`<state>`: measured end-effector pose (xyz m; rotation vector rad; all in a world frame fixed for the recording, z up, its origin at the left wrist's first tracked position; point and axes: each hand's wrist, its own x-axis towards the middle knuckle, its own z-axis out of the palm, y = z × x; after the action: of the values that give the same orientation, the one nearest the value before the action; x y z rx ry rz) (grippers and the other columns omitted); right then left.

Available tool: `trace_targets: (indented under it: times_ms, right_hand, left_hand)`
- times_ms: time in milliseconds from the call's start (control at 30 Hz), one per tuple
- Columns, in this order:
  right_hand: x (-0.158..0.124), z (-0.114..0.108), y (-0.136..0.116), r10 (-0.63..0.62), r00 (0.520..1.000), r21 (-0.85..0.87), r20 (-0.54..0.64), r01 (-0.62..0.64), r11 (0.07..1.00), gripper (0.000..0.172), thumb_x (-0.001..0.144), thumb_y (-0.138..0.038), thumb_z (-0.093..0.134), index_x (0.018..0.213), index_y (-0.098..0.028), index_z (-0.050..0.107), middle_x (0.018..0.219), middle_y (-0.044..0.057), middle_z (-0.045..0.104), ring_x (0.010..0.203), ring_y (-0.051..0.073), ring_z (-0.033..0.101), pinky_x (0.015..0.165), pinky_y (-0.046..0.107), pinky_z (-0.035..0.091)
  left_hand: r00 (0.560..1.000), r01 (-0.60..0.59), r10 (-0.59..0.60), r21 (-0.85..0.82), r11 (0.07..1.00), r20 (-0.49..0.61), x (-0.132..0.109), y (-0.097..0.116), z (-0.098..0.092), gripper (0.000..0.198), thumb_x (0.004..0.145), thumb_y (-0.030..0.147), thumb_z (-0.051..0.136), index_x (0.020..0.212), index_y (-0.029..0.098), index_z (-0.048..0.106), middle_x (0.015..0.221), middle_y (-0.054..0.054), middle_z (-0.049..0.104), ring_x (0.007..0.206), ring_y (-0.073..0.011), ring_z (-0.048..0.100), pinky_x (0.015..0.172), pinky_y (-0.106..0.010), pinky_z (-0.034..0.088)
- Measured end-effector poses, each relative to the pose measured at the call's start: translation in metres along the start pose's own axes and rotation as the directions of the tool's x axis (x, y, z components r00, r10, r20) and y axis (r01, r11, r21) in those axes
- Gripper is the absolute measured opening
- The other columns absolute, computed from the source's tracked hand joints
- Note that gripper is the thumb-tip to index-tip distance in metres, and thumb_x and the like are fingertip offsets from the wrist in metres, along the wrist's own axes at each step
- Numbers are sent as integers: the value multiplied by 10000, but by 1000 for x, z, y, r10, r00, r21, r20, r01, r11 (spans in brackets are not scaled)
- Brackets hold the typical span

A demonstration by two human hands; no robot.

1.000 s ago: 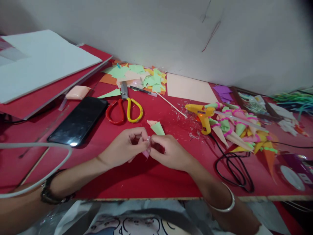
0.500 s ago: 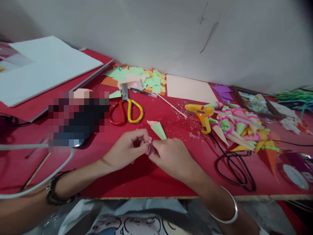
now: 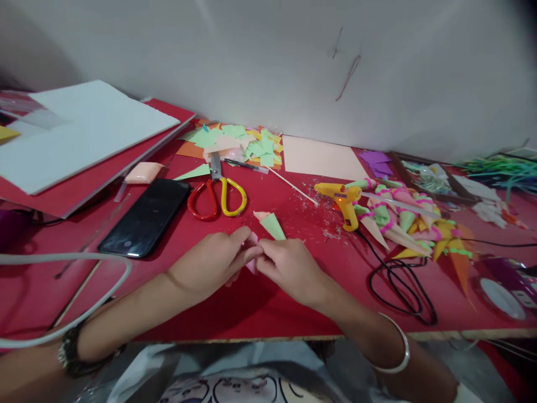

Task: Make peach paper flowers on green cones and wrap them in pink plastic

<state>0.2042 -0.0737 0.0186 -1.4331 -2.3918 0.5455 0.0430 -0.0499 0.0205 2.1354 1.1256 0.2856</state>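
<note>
Close together over the red table, both hands pinch a small piece of pink paper (image 3: 252, 265). My left hand (image 3: 218, 254) has thumb and fingers closed on it from the left. From the other side, the curled fingers of my right hand (image 3: 289, 268) meet it and hide part of the paper. Just beyond my right hand lies a pale green paper cone (image 3: 272, 226) with a peach tip at its upper end. Scissors (image 3: 216, 190) with one red and one yellow handle rest farther back, blades toward the wall.
A yellow glue gun (image 3: 342, 201), its light on, lies right beside many paper cones (image 3: 413, 215). Its black cord (image 3: 398, 291) loops toward the front edge. A phone (image 3: 146, 218) and white cable (image 3: 104, 258) lie left. Paper scraps (image 3: 247, 143) and a pen (image 3: 245, 165) sit behind.
The view has tilted and shifted slightly, so the table sits a little lower. My hands stay together on the pink paper, my left fingers now folded more over it.
</note>
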Motion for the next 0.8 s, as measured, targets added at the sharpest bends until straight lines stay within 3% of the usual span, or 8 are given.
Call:
trace_targets:
  times_ms: [167, 333, 567, 633, 700, 767, 800]
  right_hand:
    - [-5, -1, -7, -63, 998, -129, 13, 64, 990, 251, 848, -262, 367, 774, -160, 585, 601, 39, 642, 502, 124, 529, 467, 252, 219]
    - [-9, 1, -14, -71, 997, -183, -5, 69, 981, 211, 817, -247, 394, 754, -170, 580, 590, 33, 637, 494, 132, 540, 463, 263, 205]
    - [-12, 3, -29, 105, 994, -280, -10, -103, 954, 168, 765, -275, 455, 722, -167, 577, 560, 48, 644, 435, 143, 542, 435, 262, 155]
    - [-12, 5, -30, 108, 994, -297, -8, -105, 949, 172, 764, -243, 444, 690, -163, 576, 518, 44, 629, 413, 136, 526, 433, 259, 148]
    - [-11, 8, -29, 72, 995, -260, -63, -86, 962, 175, 761, -214, 430, 656, -164, 561, 496, 24, 608, 409, 119, 504, 437, 252, 158]
    - [-11, 10, -27, 30, 990, -152, -140, -51, 987, 188, 759, -200, 417, 606, -166, 521, 482, -6, 567, 416, 92, 466, 443, 236, 186]
    - [-10, 10, -25, 20, 985, -78, -171, -33, 996, 198, 758, -192, 414, 577, -166, 491, 474, -22, 533, 421, 76, 441, 447, 223, 202]
  left_hand:
    - [986, 10, 33, -254, 967, 165, -6, -7, -3, 282, 873, 314, 288, 669, 180, 428, 403, 49, 509, 333, -76, 487, 393, -154, 349]
    - [993, -71, 94, -266, 961, 75, -9, -10, -1, 291, 795, 207, 400, 509, 162, 430, 341, 74, 387, 293, -39, 365, 330, -129, 241]
    - [991, -62, 100, -374, 925, 84, -12, -13, 11, 342, 816, 220, 371, 481, 156, 384, 323, 79, 361, 273, -26, 349, 314, -120, 214]
    - [988, -112, 145, -389, 914, 57, -12, -14, 12, 363, 821, 233, 373, 466, 156, 371, 312, 78, 371, 264, -25, 352, 325, -126, 250]
    - [981, -181, 194, -390, 903, -7, -12, -14, 11, 378, 819, 224, 384, 448, 154, 359, 291, 80, 393, 258, -20, 353, 420, -142, 364]
    - [977, -213, 206, -406, 889, -64, -12, -13, 10, 385, 822, 220, 385, 444, 154, 362, 269, 82, 410, 245, -13, 348, 519, -170, 423]
    - [978, -208, 195, -437, 875, -75, -13, -13, 10, 386, 827, 230, 377, 448, 157, 365, 260, 83, 405, 230, -14, 341, 490, -166, 416]
